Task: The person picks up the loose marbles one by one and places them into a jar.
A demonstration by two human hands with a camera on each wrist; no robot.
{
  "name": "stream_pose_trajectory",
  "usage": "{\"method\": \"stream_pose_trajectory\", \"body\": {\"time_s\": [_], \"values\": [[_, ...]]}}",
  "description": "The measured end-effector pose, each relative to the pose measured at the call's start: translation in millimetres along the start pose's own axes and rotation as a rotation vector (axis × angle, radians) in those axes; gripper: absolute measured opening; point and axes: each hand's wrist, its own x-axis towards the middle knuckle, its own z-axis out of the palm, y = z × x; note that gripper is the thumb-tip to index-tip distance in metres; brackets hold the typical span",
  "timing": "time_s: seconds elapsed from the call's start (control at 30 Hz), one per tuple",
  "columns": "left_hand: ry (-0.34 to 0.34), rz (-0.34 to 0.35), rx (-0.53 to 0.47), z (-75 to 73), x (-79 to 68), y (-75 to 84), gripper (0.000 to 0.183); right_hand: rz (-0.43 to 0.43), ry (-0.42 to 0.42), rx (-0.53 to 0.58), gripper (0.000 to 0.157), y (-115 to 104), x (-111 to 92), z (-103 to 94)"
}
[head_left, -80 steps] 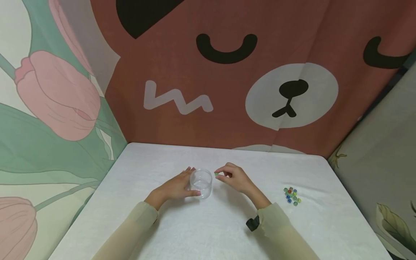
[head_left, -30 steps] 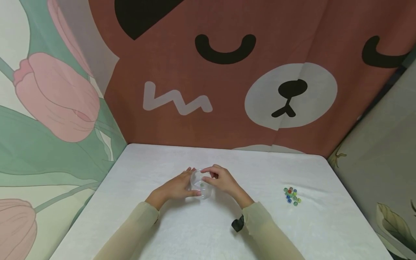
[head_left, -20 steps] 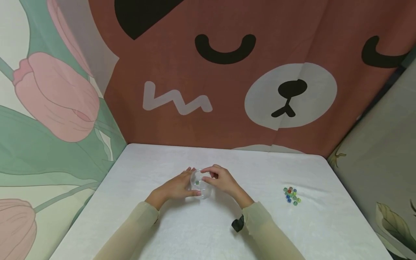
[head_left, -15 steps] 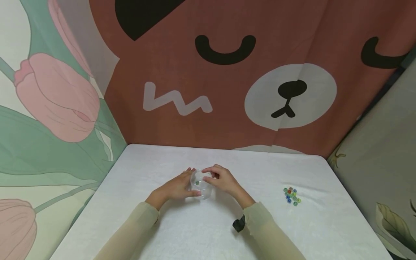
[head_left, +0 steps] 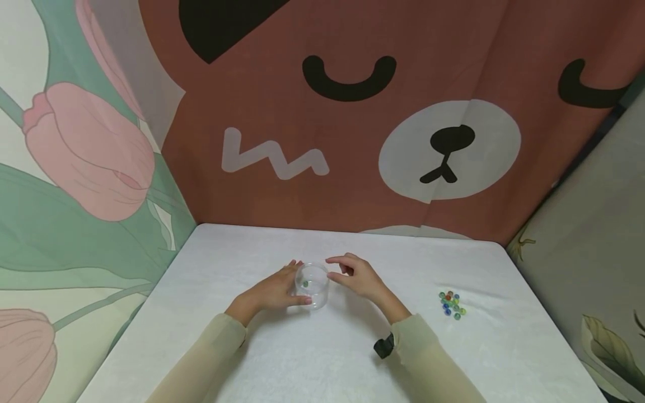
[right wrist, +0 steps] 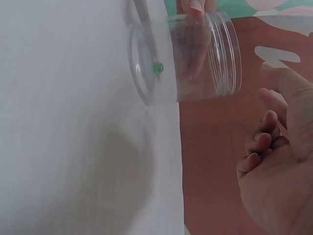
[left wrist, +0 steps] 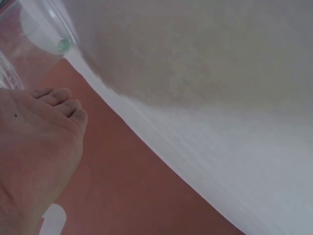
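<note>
A clear plastic jar (head_left: 316, 291) stands upright and lidless on the white tabletop. Inside, on its bottom, lies one green marble (right wrist: 158, 67). My left hand (head_left: 274, 288) holds the jar from the left side, thumb at the front and fingers behind. In the left wrist view, the marble (left wrist: 64, 45) shows through the jar's wall, beyond the fingers. Just right of the jar's rim is my right hand (head_left: 360, 277), its thumb and index finger apart with nothing between them. The right wrist view shows the same hand (right wrist: 279, 142) away from the jar's threaded mouth, other fingers bent.
A loose cluster of several marbles (head_left: 452, 305), green, blue, orange and yellow, lies on the right part of the white table (head_left: 322, 358). Patterned cloth walls (head_left: 282, 207) rise behind and beside the table. A black device (head_left: 384, 347) sits at the right wrist.
My right hand carried a green marble over the jar and let it go; the marble rolled to the left inside. The right hand has since drawn back rightward. My left hand stays put.
</note>
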Motion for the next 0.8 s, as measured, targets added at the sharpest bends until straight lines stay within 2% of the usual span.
{"method": "stream_pose_trajectory", "body": {"time_s": [0.3,0.47,0.8], "values": [[-0.009,-0.033,0.019,-0.6,-1.2,2.0,0.103,0.031,0.0,-0.011,0.045,13,-14,-21.8],[-0.005,-0.015,0.033,-1.1,-1.7,1.1,0.107,0.036,0.017,-0.006,0.048,23,-24,-36.8],[0.002,0.004,0.022,-0.1,-1.4,-1.2,0.106,0.111,0.044,-0.002,0.046,40,-46,-62.9]]}}
